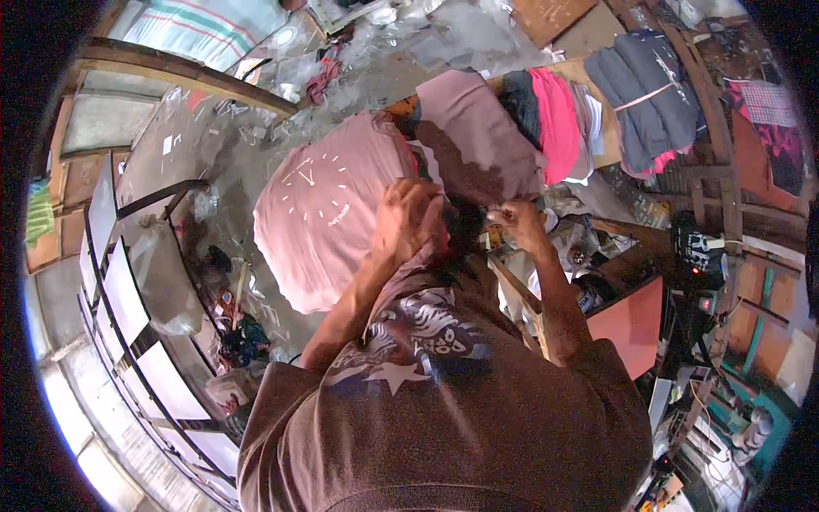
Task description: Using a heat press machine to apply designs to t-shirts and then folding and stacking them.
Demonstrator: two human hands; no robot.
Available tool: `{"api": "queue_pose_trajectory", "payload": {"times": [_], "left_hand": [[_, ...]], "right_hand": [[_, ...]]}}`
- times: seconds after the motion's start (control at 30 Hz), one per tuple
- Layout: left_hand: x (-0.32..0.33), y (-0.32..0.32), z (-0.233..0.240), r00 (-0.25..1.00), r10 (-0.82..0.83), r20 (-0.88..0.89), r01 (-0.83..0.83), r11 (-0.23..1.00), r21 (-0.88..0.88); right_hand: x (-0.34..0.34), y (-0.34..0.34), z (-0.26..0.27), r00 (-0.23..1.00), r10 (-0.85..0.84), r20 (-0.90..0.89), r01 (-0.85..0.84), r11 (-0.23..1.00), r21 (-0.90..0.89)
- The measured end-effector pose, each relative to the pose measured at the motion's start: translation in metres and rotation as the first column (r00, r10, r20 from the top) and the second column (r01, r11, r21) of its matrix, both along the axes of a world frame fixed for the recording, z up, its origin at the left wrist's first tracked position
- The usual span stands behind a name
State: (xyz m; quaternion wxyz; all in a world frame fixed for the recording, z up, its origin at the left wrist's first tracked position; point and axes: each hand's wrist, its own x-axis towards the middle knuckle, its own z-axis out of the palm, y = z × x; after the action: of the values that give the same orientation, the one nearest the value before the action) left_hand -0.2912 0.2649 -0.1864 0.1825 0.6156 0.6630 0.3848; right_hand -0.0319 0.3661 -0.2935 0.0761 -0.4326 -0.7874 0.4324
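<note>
In front of me lies a heap of pink shirt cloth point(326, 211), with a white dial-like print and a few printed words on its top. My left hand point(409, 217) is over the heap's right edge, its fingers curled. Opposite it, my right hand point(521, 224) has its fingers drawn together, close to the lower edge of a dusky mauve folded cloth point(477, 121). Shadow and blur fill the gap between my hands, hiding whether either one grips anything.
Right of the mauve cloth are a bright pink folded cloth point(555, 128) and a tied bundle of dark grey garments point(649, 96). A rack of white panels point(169, 381) stands at left. A wooden beam point(185, 77) crosses the upper left. A salmon-coloured board point(630, 329) is by my right elbow.
</note>
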Motion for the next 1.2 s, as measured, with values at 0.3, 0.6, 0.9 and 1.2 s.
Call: {"api": "queue_pose_trajectory", "payload": {"times": [0.3, 0.6, 0.9, 1.2], "left_hand": [[0.027, 0.003, -0.008, 0.981, -0.192, -0.020, 0.192, 0.981, -0.004], [0.074, 0.044, -0.071, 0.882, -0.462, -0.090, 0.440, 0.877, -0.193], [0.089, 0.056, -0.093, 0.883, -0.107, 0.456, 0.269, 0.913, -0.308], [0.081, 0.031, -0.160, 0.757, -0.222, -0.614, 0.234, 0.970, -0.062]], "right_hand": [[0.017, 0.019, 0.007, 0.991, -0.018, -0.136, 0.012, 0.999, -0.047], [0.012, 0.027, 0.019, 0.969, -0.180, -0.168, 0.103, 0.916, -0.387], [0.014, 0.029, 0.054, 0.920, -0.258, -0.294, 0.083, 0.863, -0.498], [0.023, 0.103, -0.004, 0.820, -0.568, -0.075, 0.554, 0.819, -0.148]]}}
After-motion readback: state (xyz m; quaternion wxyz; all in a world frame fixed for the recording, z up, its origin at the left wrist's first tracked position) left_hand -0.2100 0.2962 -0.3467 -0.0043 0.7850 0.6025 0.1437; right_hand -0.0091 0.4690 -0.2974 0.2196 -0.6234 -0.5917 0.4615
